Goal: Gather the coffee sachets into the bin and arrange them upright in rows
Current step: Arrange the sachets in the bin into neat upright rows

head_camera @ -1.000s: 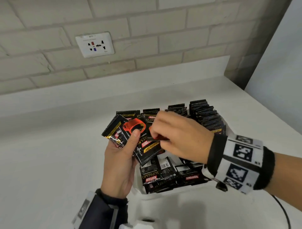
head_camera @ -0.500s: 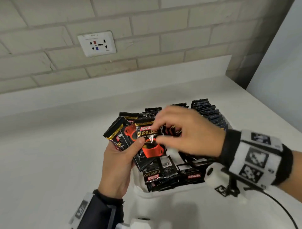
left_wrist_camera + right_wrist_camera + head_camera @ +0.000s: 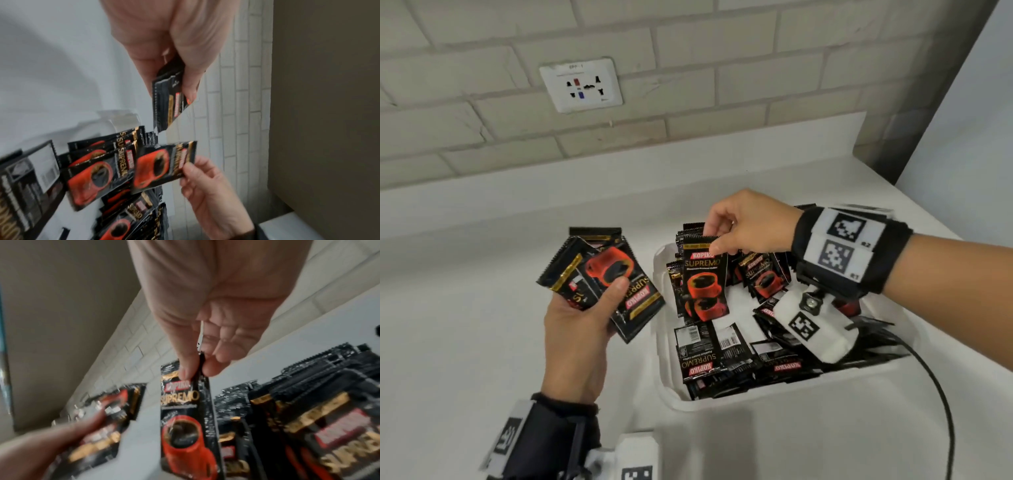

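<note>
My left hand (image 3: 585,308) grips a fanned bunch of black coffee sachets (image 3: 616,274) with red cups, held left of the white bin (image 3: 664,387). In the left wrist view the thumb presses that bunch of sachets (image 3: 166,104). My right hand (image 3: 743,229) pinches the top edge of one upright sachet (image 3: 703,277) over the bin's left half. The right wrist view shows thumb and fingers on that pinched sachet (image 3: 185,415). Upright sachets (image 3: 763,270) stand at the bin's far side, and loose sachets (image 3: 726,356) lie flat near its front.
The bin sits on a white counter (image 3: 465,325) against a brick wall with a socket plate (image 3: 582,85). A black cable (image 3: 945,411) runs off the right wrist camera across the counter. A grey panel (image 3: 962,120) bounds the counter's right end.
My right hand drew one sachet off the left hand's bunch and carried it right, over the bin. The left hand moved slightly left with the rest.
</note>
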{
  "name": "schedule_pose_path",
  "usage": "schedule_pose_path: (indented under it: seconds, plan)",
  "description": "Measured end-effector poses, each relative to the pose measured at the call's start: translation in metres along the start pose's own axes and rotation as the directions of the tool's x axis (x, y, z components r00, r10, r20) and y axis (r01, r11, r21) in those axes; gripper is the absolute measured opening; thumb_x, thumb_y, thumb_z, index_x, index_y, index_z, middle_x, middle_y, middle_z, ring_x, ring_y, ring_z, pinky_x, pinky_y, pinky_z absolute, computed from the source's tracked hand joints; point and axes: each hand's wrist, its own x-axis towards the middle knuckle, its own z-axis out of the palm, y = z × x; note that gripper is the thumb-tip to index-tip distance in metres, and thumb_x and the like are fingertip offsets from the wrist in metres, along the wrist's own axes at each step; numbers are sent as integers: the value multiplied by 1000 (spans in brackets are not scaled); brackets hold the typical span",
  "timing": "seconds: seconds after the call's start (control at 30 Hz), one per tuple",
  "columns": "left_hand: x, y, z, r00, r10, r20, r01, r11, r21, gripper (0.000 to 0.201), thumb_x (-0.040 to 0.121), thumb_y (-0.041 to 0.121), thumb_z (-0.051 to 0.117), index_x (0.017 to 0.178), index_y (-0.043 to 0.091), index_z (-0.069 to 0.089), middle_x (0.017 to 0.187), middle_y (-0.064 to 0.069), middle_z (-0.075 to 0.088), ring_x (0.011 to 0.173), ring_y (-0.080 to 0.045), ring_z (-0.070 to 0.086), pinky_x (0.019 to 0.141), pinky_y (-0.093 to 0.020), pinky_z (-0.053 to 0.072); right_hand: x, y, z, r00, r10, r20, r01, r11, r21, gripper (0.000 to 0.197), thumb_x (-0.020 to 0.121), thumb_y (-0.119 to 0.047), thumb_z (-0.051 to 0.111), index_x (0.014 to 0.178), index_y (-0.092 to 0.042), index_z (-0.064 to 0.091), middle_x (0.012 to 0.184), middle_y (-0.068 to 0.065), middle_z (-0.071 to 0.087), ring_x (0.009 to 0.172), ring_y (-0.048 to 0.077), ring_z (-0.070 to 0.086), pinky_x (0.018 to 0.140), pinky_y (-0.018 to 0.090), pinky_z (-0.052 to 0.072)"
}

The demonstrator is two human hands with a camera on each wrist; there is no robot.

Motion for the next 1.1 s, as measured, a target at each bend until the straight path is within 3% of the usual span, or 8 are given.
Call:
schedule_pose_path:
  seconds: [0.23,0.43,0.57,0.7,0.8,0.9,0.97,1.1]
  plan:
    - [3,-2,9,1000,1,16,-1,1000,1,29,77,2,62,96,25,62,84,8,73,81,-11,70,69,-30,59,8,11,27,997,-16,75,39,948,-315,14,83,-11,63,80,-18,52,70,-15,45,62,-4,42,54,9,30]
    - [0,-3,11,997,-26,66,29,998,-51,39,60,17,72,98,22,63,87,5,74,80,-11,70,65,-29,58,12,9,41,993,-51,111,92,910,-404,31,82,-8,61,64,-23,41,68,-11,45,64,7,44,57,14,35]
    - [0,-4,8,994,-67,91,74,995,-69,77,33,42,91,102,20,66,97,-2,73,86,-17,71,69,-34,59,12,8,46,990,-84,110,125,882,-454,31,82,-7,57,64,-23,38,67,-10,43,70,14,48,56,22,38]
    - [0,-7,7,990,-95,107,107,988,-108,77,26,44,92,96,24,68,95,-3,73,84,-18,71,63,-29,58,13,6,39,993,-52,108,95,887,-452,13,83,-11,60,83,-18,49,73,-10,41,75,13,46,56,20,37]
    - [-2,-6,8,987,-113,115,126,985,-115,79,25,44,93,97,22,68,94,-3,73,83,-18,71,62,-28,57,11,4,34,992,-23,126,78,889,-451,28,84,-16,61,110,-15,52,88,-6,42,86,15,48,72,27,45]
    - [-2,-4,9,989,-112,101,124,986,-114,75,34,37,91,102,19,65,95,-3,73,84,-18,71,64,-30,58,1,-5,28,990,-117,78,140,861,-489,29,87,-14,54,116,-17,50,91,-7,37,88,13,44,68,24,37]
    - [-1,-4,7,991,-109,74,118,986,-122,54,52,24,82,103,18,63,91,-1,74,81,-16,71,62,-28,58,-8,-12,26,978,-183,99,208,845,-493,24,89,-11,49,111,-18,55,84,-11,35,85,11,44,65,22,35]
    - [0,-2,8,992,-116,49,121,986,-116,34,67,12,64,101,18,62,86,2,73,77,-12,70,66,-28,59,-22,-21,39,902,-141,409,342,811,-474,23,92,-15,51,112,-15,61,87,-11,54,77,1,47,78,19,41]
